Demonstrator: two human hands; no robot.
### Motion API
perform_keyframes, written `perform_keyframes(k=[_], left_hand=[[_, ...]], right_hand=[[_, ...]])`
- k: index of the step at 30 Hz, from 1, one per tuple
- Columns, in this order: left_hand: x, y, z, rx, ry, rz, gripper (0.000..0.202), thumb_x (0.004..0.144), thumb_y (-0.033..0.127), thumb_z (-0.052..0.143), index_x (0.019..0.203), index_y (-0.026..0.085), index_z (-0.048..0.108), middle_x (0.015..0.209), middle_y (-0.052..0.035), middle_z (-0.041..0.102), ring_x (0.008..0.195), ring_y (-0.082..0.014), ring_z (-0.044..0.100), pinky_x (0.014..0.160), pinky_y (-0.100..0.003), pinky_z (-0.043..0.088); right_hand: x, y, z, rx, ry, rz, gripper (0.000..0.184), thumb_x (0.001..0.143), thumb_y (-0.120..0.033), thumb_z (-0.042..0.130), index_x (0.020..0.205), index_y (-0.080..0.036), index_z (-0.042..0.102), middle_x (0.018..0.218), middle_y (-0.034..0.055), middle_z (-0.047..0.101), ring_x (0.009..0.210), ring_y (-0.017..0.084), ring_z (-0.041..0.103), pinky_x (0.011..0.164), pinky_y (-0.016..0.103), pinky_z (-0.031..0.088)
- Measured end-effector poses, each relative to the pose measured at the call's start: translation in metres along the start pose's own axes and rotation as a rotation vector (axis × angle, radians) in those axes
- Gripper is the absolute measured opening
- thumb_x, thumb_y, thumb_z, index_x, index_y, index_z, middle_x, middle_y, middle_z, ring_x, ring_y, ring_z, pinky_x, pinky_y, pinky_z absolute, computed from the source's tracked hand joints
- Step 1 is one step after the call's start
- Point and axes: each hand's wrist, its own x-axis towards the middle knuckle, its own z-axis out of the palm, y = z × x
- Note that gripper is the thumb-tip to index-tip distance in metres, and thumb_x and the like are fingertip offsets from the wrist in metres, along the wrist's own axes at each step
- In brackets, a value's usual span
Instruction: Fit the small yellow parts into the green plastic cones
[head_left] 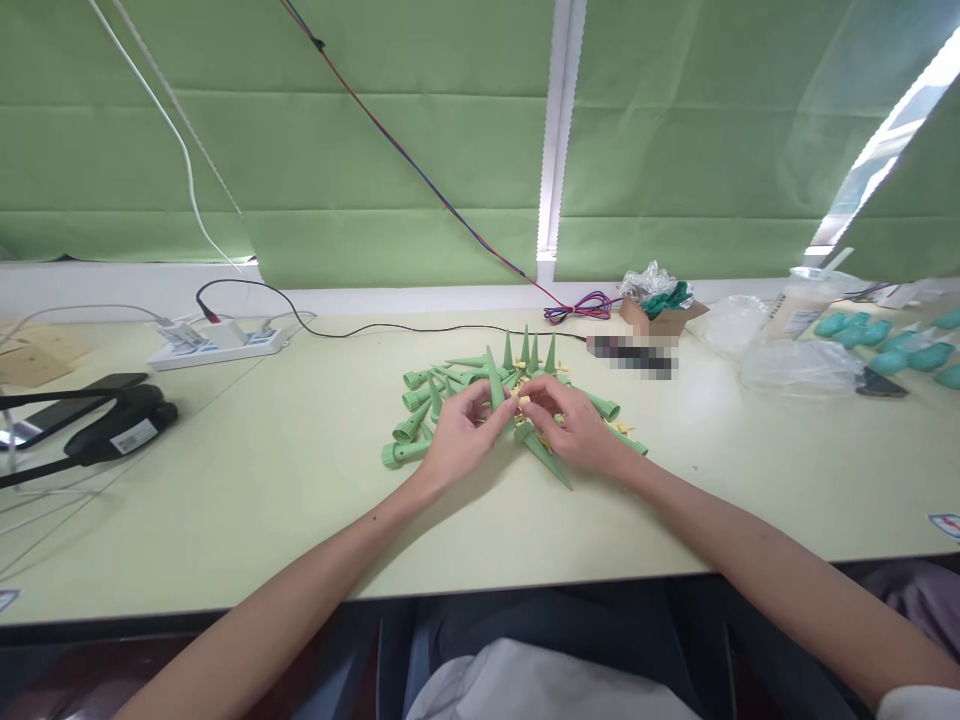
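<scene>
Pinching a green cone (495, 388), the left hand (463, 437) meets the right hand (576, 432), which grips a small yellow piece (524, 402), above the cone pile (420, 400) mid-table (300, 480). Farther back, a cardboard box (660, 321) holds crumpled clear plastic and something dark green.

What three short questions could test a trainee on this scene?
1. True or false: the power strip lies on the right side of the table.
2. What colour is the small piece at the fingertips of the right hand? A red, B yellow, C black.
3. Fill the gap: the left hand pinches a green ____.
Key: 1 false, it lies on the left; 2 B; 3 cone.
</scene>
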Motion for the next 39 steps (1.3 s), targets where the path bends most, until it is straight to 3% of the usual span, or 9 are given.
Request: perform_keyframes(k=[10,21,27,33,39], left_hand=[[-0.0001,-0.0026,0.0009,0.037,-0.011,-0.015,0.031,0.089,0.049,0.064,0.086,0.018,0.064,0.061,0.0022,0.05,0.05,-0.0103,0.044,0.046,-0.025,0.031],[-0.0015,-0.0028,0.0014,0.09,-0.043,0.012,0.031,0.091,0.049,0.063,0.094,0.018,0.068,0.055,0.0042,0.047,0.048,-0.0104,0.043,0.048,-0.025,0.033],[-0.0012,-0.0036,0.0017,0.072,-0.073,0.032,0.03,0.091,0.047,0.063,0.095,0.018,0.069,0.059,0.0035,0.051,0.049,-0.0098,0.045,0.048,-0.024,0.035],[-0.0008,-0.0061,0.0022,0.078,-0.075,0.032,0.03,0.091,0.045,0.063,0.097,0.016,0.069,0.059,0.0031,0.051,0.048,-0.0096,0.045,0.046,-0.024,0.034],[-0.001,-0.0062,0.0024,0.079,-0.076,0.03,0.029,0.091,0.044,0.063,0.097,0.016,0.069,0.058,0.0029,0.051,0.048,-0.0096,0.044,0.046,-0.024,0.034]], right_hand=[[0.0015,0.0018,-0.0006,-0.071,0.001,-0.022,0.02,0.103,-0.034,0.045,0.09,-0.022,0.054,0.07,-0.0014,0.055,0.059,0.014,0.047,0.06,0.028,0.038],[0.0019,0.0021,-0.0003,-0.175,0.014,-0.027,0.034,0.104,-0.033,0.039,0.071,-0.023,0.039,0.06,-0.0034,0.042,0.055,0.014,0.039,0.058,0.029,0.032],[0.0015,0.0021,0.0004,-0.167,-0.015,0.011,0.039,0.105,-0.037,0.034,0.069,-0.022,0.037,0.06,-0.0021,0.046,0.054,0.013,0.04,0.058,0.029,0.031],[0.0019,0.0036,0.0014,-0.147,-0.015,0.011,0.044,0.106,-0.041,0.032,0.066,-0.021,0.035,0.054,-0.0045,0.033,0.05,0.012,0.032,0.055,0.029,0.027],[0.0024,0.005,0.0023,-0.137,-0.014,0.01,0.049,0.107,-0.045,0.03,0.064,-0.022,0.035,0.052,-0.0043,0.034,0.049,0.012,0.032,0.055,0.03,0.028]])
